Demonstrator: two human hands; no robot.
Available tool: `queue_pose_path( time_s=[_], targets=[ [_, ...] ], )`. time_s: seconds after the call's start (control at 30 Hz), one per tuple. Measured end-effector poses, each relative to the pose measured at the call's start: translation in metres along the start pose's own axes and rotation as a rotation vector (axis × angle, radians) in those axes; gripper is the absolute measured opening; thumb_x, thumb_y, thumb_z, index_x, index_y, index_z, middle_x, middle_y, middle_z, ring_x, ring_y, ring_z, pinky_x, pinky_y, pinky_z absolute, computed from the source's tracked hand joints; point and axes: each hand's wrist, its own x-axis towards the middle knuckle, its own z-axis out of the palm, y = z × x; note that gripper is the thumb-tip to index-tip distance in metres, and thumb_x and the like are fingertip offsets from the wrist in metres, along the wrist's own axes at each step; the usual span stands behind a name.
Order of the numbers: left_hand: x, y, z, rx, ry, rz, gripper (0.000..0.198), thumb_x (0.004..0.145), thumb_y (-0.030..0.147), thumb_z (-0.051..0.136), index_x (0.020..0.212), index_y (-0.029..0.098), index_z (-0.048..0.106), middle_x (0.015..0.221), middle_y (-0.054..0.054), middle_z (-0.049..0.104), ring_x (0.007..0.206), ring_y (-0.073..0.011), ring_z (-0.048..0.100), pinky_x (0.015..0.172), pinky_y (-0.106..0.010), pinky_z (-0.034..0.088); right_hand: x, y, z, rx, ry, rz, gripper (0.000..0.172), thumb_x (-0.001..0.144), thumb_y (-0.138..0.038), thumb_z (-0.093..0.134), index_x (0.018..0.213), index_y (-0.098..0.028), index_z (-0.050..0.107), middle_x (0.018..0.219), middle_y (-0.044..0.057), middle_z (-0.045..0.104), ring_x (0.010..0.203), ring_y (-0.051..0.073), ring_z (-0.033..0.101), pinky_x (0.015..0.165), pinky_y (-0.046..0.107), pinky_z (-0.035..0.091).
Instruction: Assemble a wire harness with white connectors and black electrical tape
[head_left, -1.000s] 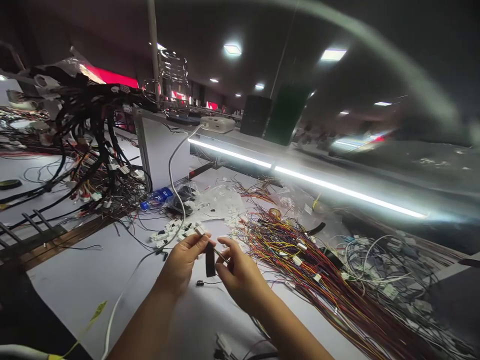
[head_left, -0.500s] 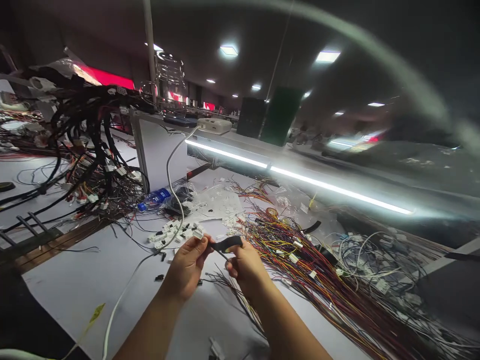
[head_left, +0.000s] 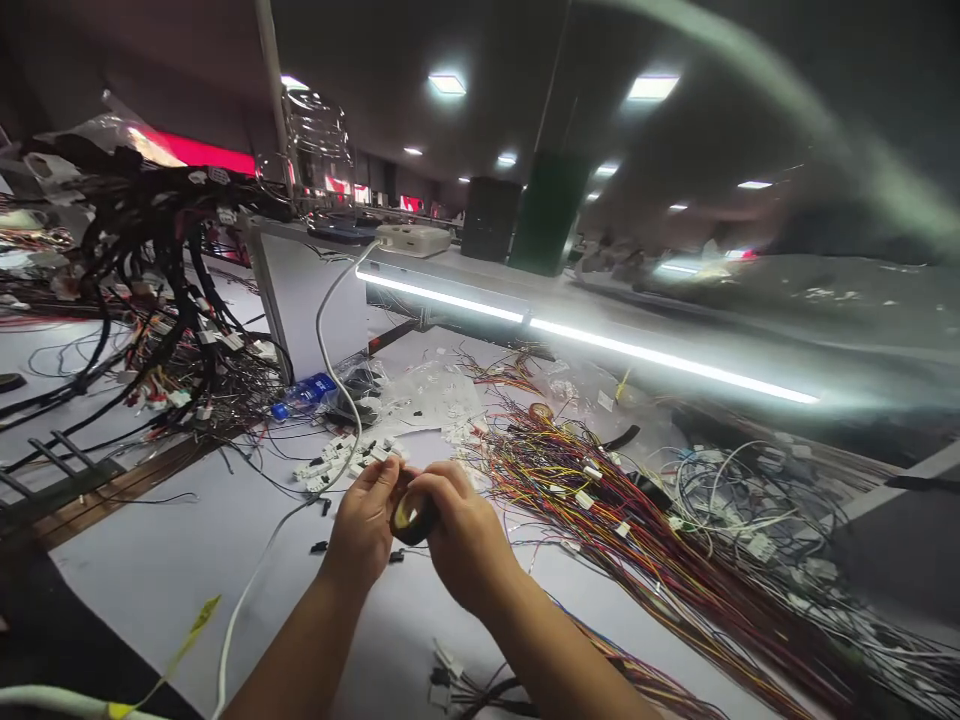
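Note:
My right hand (head_left: pixel 466 535) is closed on a roll of black tape (head_left: pixel 414 517). The roll's yellowish core faces me, and it hangs just below the fingers. Pressed close against it on the left, my left hand (head_left: pixel 363 522) pinches with thumb and fingers. Whatever those fingertips grip is hidden behind them and the roll. White connectors (head_left: pixel 330 466) lie in a loose pile just beyond my left hand. Small black connectors (head_left: pixel 396 557) rest on the white tabletop (head_left: pixel 187 570) near my wrists.
Long coloured wires (head_left: pixel 600 530) spread across the right side, beside tangled white cables (head_left: pixel 739 500). A white cord (head_left: pixel 326 340) runs down past my left arm. A blue-labelled bottle (head_left: pixel 304 396) lies near the partition (head_left: pixel 319 295). Black harnesses (head_left: pixel 165 220) heap up at left.
The black tape, earlier a strip between both hands, now shows as a round roll facing me. My right hand has turned over and moved left against my left hand.

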Motion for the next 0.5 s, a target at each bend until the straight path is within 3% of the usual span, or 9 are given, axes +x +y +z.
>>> queue_pose_path(
  time_s=[0.1,0.17,0.2,0.27,0.37,0.5],
  targets=[
    [-0.004,-0.002,0.002,-0.014,-0.115,0.11,0.021,0.077,0.038,0.072,0.081,0.018,0.065,0.077,-0.001,0.067,0.081,-0.0159,0.063,0.084,-0.029,0.047,-0.009,0.012,-0.005,0.411,0.105,0.473,0.018,0.085,-0.021,0.044,0.1,-0.02,0.053,0.077,0.0,0.057,0.048,0.009,0.05,0.041,0.02,0.037],
    [-0.008,-0.002,0.002,0.028,-0.219,0.103,0.021,0.082,0.04,0.066,0.084,0.019,0.063,0.077,-0.002,0.068,0.082,-0.0179,0.064,0.085,-0.033,0.048,-0.016,0.018,-0.011,0.64,-0.024,0.738,0.015,0.084,-0.03,0.05,0.094,-0.018,0.051,0.068,-0.004,0.053,0.035,0.004,0.038,0.033,0.018,0.023],
    [-0.009,-0.001,0.002,0.076,-0.247,0.087,0.022,0.084,0.042,0.064,0.087,0.02,0.061,0.079,-0.002,0.069,0.078,-0.0182,0.065,0.081,-0.034,0.049,-0.019,0.019,-0.013,0.705,-0.117,0.793,0.019,0.081,-0.033,0.055,0.093,-0.018,0.051,0.071,-0.003,0.054,0.033,0.003,0.037,0.031,0.017,0.02],
    [-0.012,0.002,0.002,0.225,-0.233,0.104,0.025,0.086,0.046,0.059,0.091,0.022,0.058,0.088,-0.004,0.071,0.067,-0.0169,0.064,0.072,-0.034,0.05,-0.024,0.021,-0.017,0.734,-0.207,0.779,0.03,0.079,-0.037,0.06,0.101,-0.019,0.05,0.088,0.0,0.057,0.035,0.002,0.044,0.031,0.016,0.021],
    [-0.014,0.004,0.002,0.465,-0.141,0.23,0.028,0.087,0.048,0.055,0.088,0.02,0.059,0.094,-0.007,0.071,0.059,-0.0131,0.06,0.064,-0.029,0.049,-0.03,0.021,-0.019,0.581,-0.114,0.627,0.038,0.083,-0.036,0.057,0.117,-0.024,0.045,0.112,0.004,0.052,0.043,0.003,0.054,0.035,0.017,0.034],
    [-0.013,0.002,0.006,0.435,-0.083,0.232,0.029,0.087,0.048,0.056,0.078,0.02,0.054,0.079,-0.003,0.069,0.052,-0.011,0.053,0.054,-0.025,0.045,-0.037,0.015,-0.021,0.277,-0.13,0.365,0.034,0.085,-0.025,0.055,0.118,-0.027,0.05,0.103,0.001,0.058,0.051,0.006,0.053,0.047,0.021,0.045]
  ],
)
